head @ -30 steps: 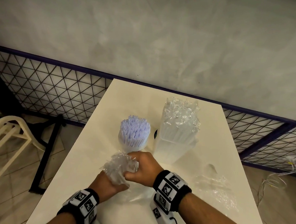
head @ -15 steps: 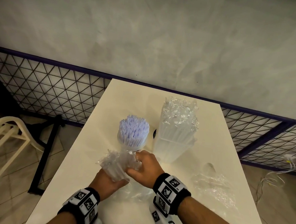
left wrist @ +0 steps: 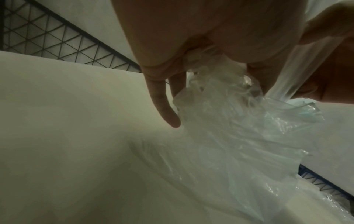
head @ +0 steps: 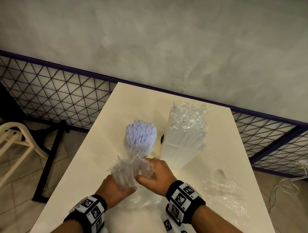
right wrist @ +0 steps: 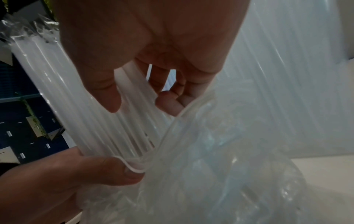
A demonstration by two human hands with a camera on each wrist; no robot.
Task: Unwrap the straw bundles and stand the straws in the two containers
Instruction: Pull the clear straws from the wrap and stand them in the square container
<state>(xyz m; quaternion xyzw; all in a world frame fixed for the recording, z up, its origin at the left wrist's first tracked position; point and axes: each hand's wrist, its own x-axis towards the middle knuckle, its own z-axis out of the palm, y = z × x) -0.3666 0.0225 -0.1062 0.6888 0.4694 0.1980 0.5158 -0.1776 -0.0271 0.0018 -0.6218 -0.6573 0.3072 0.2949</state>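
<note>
Both hands [head: 116, 188] grip one straw bundle [head: 125, 174], right hand [head: 156, 177] higher.

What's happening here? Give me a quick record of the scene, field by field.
left hand: grips the straw bundle from below
right hand: pinches the plastic wrap at the bundle's side
round container: full of lilac straws, upright
square container: holds clear straws, upright
loose wrap: lies on the table, right of the hands
step: unwrapping not finished
</note>
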